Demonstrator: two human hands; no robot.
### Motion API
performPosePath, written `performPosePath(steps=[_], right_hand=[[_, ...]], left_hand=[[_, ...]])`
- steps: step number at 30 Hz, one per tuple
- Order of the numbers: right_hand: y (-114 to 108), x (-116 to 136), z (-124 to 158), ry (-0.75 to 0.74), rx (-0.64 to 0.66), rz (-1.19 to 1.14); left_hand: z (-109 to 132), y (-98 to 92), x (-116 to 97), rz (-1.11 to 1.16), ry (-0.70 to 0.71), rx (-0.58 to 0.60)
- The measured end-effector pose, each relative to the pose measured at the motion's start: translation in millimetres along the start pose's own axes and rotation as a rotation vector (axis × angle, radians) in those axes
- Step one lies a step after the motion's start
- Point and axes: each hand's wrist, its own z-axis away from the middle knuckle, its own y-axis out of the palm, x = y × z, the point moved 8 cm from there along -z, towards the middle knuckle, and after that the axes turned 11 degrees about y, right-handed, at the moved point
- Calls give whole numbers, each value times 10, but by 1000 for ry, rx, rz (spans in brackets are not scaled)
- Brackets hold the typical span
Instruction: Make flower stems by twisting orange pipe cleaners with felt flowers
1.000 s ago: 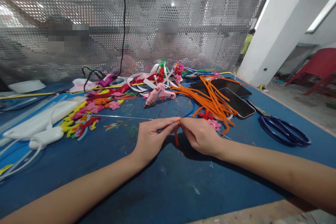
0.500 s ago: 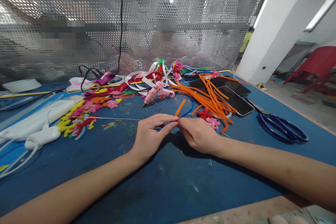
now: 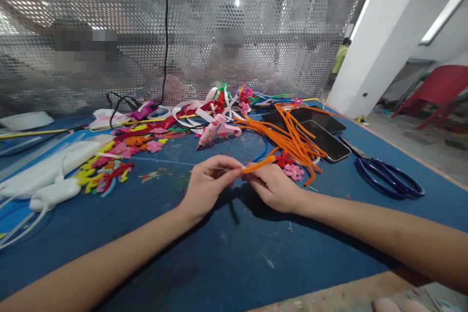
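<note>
My left hand (image 3: 210, 185) is closed in a pinch on a thin wire (image 3: 161, 160), which stretches out leftward above the table. My right hand (image 3: 276, 186) meets it fingertip to fingertip, closed around the end of a short orange pipe cleaner (image 3: 260, 164). That orange piece lies across the top of the right fingers and points right. The exact join between wire and pipe cleaner is hidden by the fingertips. Just beyond the right hand are a pink pipe-cleaner flower (image 3: 293, 172) and a red one (image 3: 284, 159).
A pink glue gun (image 3: 218, 129) lies ahead, beside loose orange pipe cleaners (image 3: 288, 131). Blue-handled scissors (image 3: 389, 175) and a phone (image 3: 329, 144) are on the right. Colourful small pieces (image 3: 106, 173) and a white power strip (image 3: 54, 165) lie left. A perforated metal screen (image 3: 197, 19) stands behind.
The short orange pipe cleaner has swung down from pointing up to lying rightward over my right fingers. Both hands stay in nearly the same place.
</note>
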Motion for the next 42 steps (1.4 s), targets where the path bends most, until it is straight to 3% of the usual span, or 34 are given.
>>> performPosePath(steps=[3, 7, 14, 20, 24, 31, 34, 37, 42], right_hand=[[28, -13, -12, 27, 45, 8], [36, -13, -17, 23, 34, 14], [51, -26, 2, 18, 29, 62], [-35, -66, -23, 76, -53, -11], [-63, -101, -33, 114, -84, -39], [-48, -117, -37, 130, -12, -112], [-42, -137, -32, 153, -15, -119], [-97, -140, -20, 139, -118, -3], [-101, -2, 1, -59, -193, 389]], left_hand=[[-10, 42, 93, 118, -96, 36], [-12, 18, 176, 76, -183, 25], [-73, 42, 36, -101, -64, 98], [-82, 25, 111, -14, -138, 67], [-105, -36, 122, -97, -101, 48], [-112, -10, 34, -243, -21, 138], [-83, 7, 20, -249, -45, 119], [-31, 13, 23, -235, -115, 32], [20, 41, 23, -249, -164, -47]])
